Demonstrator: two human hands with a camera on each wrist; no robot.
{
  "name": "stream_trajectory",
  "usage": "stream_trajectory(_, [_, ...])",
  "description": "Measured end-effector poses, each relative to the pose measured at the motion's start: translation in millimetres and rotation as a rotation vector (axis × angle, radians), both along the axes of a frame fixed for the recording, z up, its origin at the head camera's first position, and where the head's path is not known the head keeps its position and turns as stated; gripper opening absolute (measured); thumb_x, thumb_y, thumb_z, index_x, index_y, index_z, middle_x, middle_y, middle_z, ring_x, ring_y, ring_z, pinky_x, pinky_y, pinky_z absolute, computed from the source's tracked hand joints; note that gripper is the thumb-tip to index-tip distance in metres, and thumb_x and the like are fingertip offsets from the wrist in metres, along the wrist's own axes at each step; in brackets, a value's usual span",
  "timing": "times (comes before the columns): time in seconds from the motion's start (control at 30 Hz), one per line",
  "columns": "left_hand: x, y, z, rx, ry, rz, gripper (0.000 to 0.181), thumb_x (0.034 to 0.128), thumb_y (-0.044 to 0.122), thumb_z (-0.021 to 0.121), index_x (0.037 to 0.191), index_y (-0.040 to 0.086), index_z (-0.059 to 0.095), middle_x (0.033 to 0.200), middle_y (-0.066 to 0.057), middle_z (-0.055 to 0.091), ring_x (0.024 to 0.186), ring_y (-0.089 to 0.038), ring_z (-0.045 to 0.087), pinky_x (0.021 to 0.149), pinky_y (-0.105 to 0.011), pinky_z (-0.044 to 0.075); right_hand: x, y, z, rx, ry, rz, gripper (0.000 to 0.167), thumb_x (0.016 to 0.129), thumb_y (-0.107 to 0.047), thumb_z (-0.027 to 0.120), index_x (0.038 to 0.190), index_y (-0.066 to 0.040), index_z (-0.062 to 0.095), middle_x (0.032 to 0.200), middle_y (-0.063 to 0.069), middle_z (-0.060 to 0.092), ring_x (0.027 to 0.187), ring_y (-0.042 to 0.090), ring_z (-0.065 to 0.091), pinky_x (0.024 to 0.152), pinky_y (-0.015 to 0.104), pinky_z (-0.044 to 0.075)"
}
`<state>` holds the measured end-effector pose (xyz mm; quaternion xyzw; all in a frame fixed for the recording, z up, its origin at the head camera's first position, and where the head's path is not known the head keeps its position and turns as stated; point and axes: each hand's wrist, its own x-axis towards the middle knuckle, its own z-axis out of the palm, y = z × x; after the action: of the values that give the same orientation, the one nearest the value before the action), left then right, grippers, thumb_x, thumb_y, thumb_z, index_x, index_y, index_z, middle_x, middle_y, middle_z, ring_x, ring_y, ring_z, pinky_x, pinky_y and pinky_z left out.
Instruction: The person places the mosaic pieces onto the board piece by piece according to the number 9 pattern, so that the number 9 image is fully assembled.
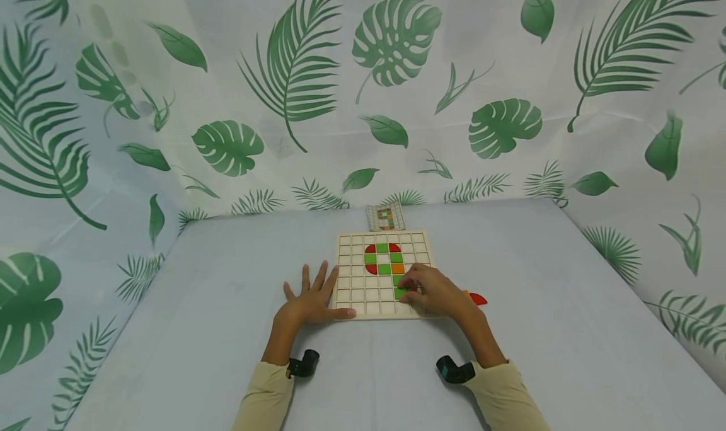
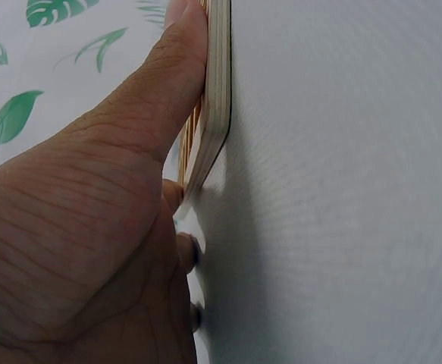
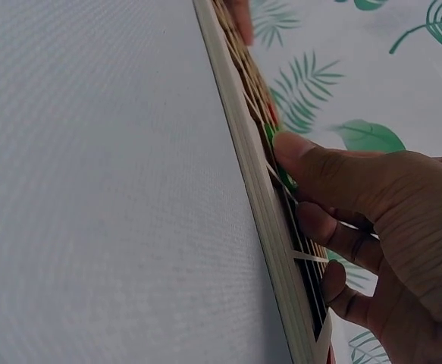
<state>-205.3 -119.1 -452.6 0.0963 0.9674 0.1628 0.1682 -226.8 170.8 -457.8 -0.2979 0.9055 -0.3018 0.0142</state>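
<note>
A wooden grid board (image 1: 363,295) lies on the table, with red, green and orange tiles set in a ring and a short column below it. My left hand (image 1: 311,302) rests at its left side with fingers spread, the thumb on the near left corner and fingertips by the left edge. Over the column's lower end, my right hand (image 1: 433,290) pinches a green tile (image 1: 399,293) between thumb and fingers. In the right wrist view, the thumb (image 3: 293,148) presses on green at the board's grid; the other fingers curl above it.
Behind the board stands a small pattern card (image 1: 386,217) printed with a similar tile figure on a grid. A red tile (image 1: 478,298) lies right of the board, partly hidden by my right wrist, beside a bit of orange. A leaf-printed cloth (image 1: 340,103) surrounds the table.
</note>
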Motion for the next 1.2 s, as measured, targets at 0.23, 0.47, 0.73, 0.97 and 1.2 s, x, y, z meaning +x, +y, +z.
stream_trajectory(0.23, [-1.2, -0.1, 0.9, 0.002, 0.0, -0.002, 0.107, 0.0805, 0.07, 0.062, 0.159, 0.021, 0.008, 0.166, -0.008, -0.004, 0.149, -0.044, -0.015, 0.106, -0.079, -0.002, -0.9, -0.1, 2.7, 0.008, -0.005, -0.002, 0.023, 0.083, -0.021, 0.079, 0.1, -0.008, 0.072, 0.09, -0.001, 0.061, 0.079, 0.009, 0.052, 0.069, 0.022, 0.046])
stream_trajectory(0.47, [-1.3, -0.7, 0.7, -0.005, 0.0, -0.003, 0.107, 0.0804, 0.07, 0.062, 0.159, 0.021, 0.008, 0.166, -0.008, -0.004, 0.149, -0.045, -0.014, 0.106, -0.079, -0.001, -0.5, 2.6, 7.1, -0.007, -0.031, -0.047, 0.024, 0.082, -0.02, 0.08, 0.101, -0.008, 0.072, 0.089, -0.002, 0.062, 0.08, 0.01, 0.054, 0.07, 0.023, 0.048])
stream_trajectory(0.73, [-1.7, -1.6, -0.9, -0.007, -0.001, -0.001, 0.108, 0.0802, 0.071, 0.062, 0.159, 0.021, 0.007, 0.166, -0.008, -0.005, 0.149, -0.044, -0.015, 0.106, -0.079, -0.002, -3.5, 13.1, 14.8, 0.026, -0.048, -0.095, 0.02, 0.086, -0.016, 0.075, 0.104, -0.008, 0.071, 0.09, -0.002, 0.061, 0.081, 0.01, 0.055, 0.069, 0.023, 0.048])
stream_trajectory(0.97, [-2.0, -0.8, -0.6, 0.003, 0.0, 0.0, 0.108, 0.0802, 0.071, 0.062, 0.159, 0.021, 0.008, 0.166, -0.008, -0.004, 0.149, -0.044, -0.015, 0.106, -0.079, -0.002, -2.6, 27.2, 17.4, 0.019, -0.035, -0.124, 0.02, 0.087, -0.016, 0.074, 0.104, -0.006, 0.07, 0.09, -0.001, 0.062, 0.083, 0.012, 0.055, 0.071, 0.027, 0.048])
stream_trajectory(1.2, [-0.1, 0.0, -1.1, 0.012, -0.003, -0.003, 0.108, 0.0804, 0.071, 0.062, 0.159, 0.02, 0.009, 0.166, -0.009, -0.004, 0.149, -0.045, -0.015, 0.106, -0.079, -0.003, -1.5, 45.2, 18.2, 0.018, -0.042, -0.162, 0.018, 0.088, -0.014, 0.072, 0.103, -0.006, 0.07, 0.089, 0.0, 0.062, 0.081, 0.013, 0.054, 0.068, 0.028, 0.047])
